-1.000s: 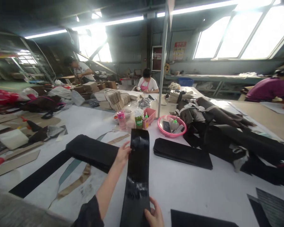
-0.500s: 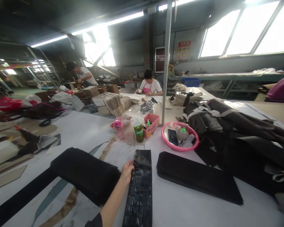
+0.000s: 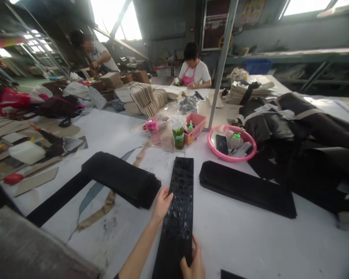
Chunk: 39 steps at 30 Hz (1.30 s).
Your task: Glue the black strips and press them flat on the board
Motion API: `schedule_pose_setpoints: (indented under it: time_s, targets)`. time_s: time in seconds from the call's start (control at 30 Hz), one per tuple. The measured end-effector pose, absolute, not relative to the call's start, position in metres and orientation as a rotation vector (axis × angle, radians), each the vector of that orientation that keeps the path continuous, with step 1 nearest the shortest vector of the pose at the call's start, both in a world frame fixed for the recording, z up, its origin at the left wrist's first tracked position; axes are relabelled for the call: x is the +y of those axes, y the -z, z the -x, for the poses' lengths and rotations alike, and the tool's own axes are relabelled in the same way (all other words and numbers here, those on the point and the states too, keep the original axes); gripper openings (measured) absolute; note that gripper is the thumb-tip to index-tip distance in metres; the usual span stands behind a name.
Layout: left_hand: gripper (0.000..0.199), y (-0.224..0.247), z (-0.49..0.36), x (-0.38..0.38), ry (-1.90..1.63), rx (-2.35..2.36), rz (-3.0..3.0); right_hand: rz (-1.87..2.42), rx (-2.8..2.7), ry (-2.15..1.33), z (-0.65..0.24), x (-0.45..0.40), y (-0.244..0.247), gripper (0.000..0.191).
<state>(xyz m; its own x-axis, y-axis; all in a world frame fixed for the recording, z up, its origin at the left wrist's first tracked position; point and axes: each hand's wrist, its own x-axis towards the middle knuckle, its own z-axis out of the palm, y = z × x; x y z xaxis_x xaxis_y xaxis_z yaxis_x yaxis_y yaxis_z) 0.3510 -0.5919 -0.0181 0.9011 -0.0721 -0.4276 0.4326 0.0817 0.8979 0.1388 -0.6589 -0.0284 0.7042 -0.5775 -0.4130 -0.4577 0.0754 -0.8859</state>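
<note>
A long black strip (image 3: 180, 201) runs away from me in the middle of the table, its upper face shiny with wet-looking patches. My left hand (image 3: 163, 203) is closed on its left edge, about midway along. Lower down, my right hand (image 3: 194, 261) grips the right edge, thumb on top and fingers partly hidden. To the left lies a stack of black strips (image 3: 120, 178), with a single black strip (image 3: 59, 195) stretching out from under it. On the right is another neat black stack (image 3: 247, 190). Part of a black piece (image 3: 229, 274) shows at the bottom edge.
Beyond the strip stand a green-labelled bottle (image 3: 178, 136), a pink-lidded cup (image 3: 152, 131), a pink box (image 3: 196, 130) and a pink basin (image 3: 232, 158) holding a phone. A metal post (image 3: 222, 64) rises behind. Dark rolls (image 3: 305, 112) lie right. Two people work farther back.
My right hand has come into view and holds the strip's right edge. The left hand stays at the left edge. My view has tilted down, and a grey surface appears at lower left.
</note>
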Motion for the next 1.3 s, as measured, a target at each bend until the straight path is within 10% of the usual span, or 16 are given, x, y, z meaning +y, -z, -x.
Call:
schedule_pose_setpoints:
  time_s: [0.47, 1.3]
  targets:
    - [0.06, 0.031, -0.087, -0.461, 0.092, -0.565, -2.456, 1.318, 0.871, -0.061, -0.048, -0.632, 0.012, 0.092]
    - [0.035, 0.009, -0.11, -0.446, 0.682, 0.409, -1.567, 1.076, 1.0, -0.034, 0.001, -0.579, -0.021, 0.086]
